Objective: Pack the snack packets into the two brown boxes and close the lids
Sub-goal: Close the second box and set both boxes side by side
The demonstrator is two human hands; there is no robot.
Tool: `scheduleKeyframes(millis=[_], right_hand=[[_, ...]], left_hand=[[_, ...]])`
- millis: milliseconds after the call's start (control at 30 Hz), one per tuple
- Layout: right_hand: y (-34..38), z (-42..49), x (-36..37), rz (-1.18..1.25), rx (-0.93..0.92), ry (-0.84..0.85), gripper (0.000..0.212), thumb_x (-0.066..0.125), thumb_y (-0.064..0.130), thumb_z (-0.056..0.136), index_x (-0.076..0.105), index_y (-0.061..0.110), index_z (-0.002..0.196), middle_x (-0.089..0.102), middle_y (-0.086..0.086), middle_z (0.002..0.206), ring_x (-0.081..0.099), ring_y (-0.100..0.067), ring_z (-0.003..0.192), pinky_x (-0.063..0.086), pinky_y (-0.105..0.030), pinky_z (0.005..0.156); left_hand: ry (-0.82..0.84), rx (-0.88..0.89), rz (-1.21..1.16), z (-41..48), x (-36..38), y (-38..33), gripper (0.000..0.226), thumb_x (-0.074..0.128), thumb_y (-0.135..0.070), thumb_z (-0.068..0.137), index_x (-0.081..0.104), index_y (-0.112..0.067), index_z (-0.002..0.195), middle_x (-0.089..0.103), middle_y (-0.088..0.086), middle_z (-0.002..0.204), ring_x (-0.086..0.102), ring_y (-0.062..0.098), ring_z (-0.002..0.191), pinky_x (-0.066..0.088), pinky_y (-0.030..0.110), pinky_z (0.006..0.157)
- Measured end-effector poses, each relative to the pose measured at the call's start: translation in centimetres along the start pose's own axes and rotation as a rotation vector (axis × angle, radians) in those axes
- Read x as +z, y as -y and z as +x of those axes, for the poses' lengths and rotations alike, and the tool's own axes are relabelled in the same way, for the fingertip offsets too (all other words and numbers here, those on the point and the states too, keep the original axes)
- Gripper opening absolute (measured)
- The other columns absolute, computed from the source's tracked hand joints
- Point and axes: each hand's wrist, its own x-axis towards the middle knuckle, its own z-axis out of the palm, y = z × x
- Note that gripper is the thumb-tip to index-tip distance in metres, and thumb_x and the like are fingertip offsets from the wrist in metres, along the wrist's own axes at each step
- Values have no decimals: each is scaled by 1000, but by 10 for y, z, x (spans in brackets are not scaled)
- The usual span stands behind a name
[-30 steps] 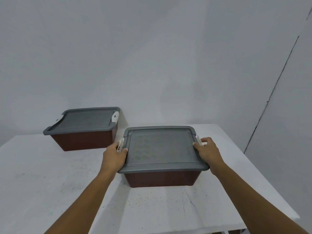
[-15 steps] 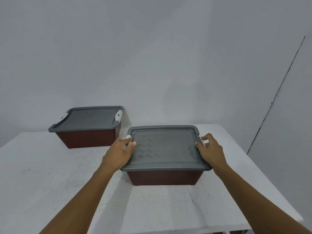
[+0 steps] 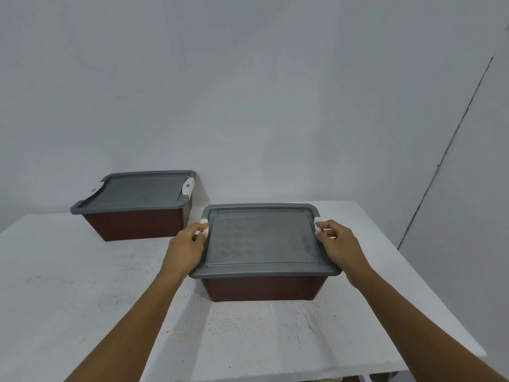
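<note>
your left hand (image 3: 184,249) and right hand (image 3: 341,244) are each curled round a white clip on the near brown box (image 3: 264,288). the left hand pinches the left latch (image 3: 204,223) and the right hand pinches the right latch (image 3: 317,225), at the two short edges of the grey lid (image 3: 261,238).

half a second ago your left palm lay over the lid's corner. now it sits back at the side with fingers on the clip, and the right hand has closed tighter on its own. that reads as the locking step for this box, with the lid already seated flat on the rim. your fingers cover most of both latches, so i cannot tell whether either has snapped home.

the box stands on the white table (image 3: 68,285), towards its right. the far brown box (image 3: 137,224) sits behind and to the left, well apart. the far lid (image 3: 137,193) is on, and one white clip (image 3: 187,186) shows at its right end. no snack packets show, so packing seems done and only latching is left.
</note>
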Motion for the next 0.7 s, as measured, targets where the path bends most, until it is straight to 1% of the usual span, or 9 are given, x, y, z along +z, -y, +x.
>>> scheduleKeyframes(millis=[67,133,200,267,400,467,533,633,700], right_hand=[[-3,-12,5,-36,-47,12,45,51,39,98,50,22,140,48,1,144,49,-22,127,42,-39,105],[-8,-21,9,-27,-106,-9,48,51,40,97,49,20,141,39,3,151,38,-20,138,33,-39,112],[-13,-24,16,-17,-169,-77,40,52,38,97,57,20,132,44,2,149,41,-20,136,35,-39,112],[-15,-22,21,19,-162,-156,36,52,37,97,61,18,125,52,0,142,49,-22,130,41,-43,110],[-13,-7,26,10,-168,-197,34,50,35,98,64,15,121,58,-2,137,54,-22,124,42,-44,108],[-12,0,28,-6,-184,-196,31,51,33,98,65,14,119,58,-2,136,54,-21,123,43,-43,108],[-10,8,32,-21,-186,-194,29,52,30,98,66,14,116,59,-2,136,54,-21,123,43,-43,108],[-7,22,42,-45,-215,-205,18,54,23,98,68,13,104,61,-3,131,55,-21,119,42,-41,107],[-2,34,48,-53,-261,-220,15,54,16,97,68,11,96,64,-5,124,57,-21,114,42,-35,103]], left_hand=[[-55,75,144,-4,1,0,35,44,-25,102,55,-17,134,52,11,135,53,27,117,44,40,101],[-56,154,202,-16,4,1,40,44,-26,101,51,-13,138,44,6,143,44,22,125,40,37,104],[-46,226,244,-33,9,6,48,44,-35,100,45,-13,143,39,0,150,36,19,136,34,37,111],[-76,250,233,-43,12,8,53,45,-42,98,44,-16,144,40,-1,151,35,17,139,29,36,113],[-179,303,277,-35,16,9,57,42,-51,91,60,-14,131,58,2,136,54,20,124,39,33,103],[-188,326,316,-29,16,9,60,39,-53,89,63,-13,127,61,3,132,57,21,120,42,35,101],[-186,341,348,-18,17,12,65,34,-57,89,64,-13,125,63,3,130,58,22,118,42,37,102],[-207,413,410,8,15,14,62,32,-53,89,68,-12,117,66,4,125,59,20,117,30,38,111],[-226,449,479,25,14,13,57,32,-49,90,70,-13,112,67,3,122,58,18,119,22,43,116]])
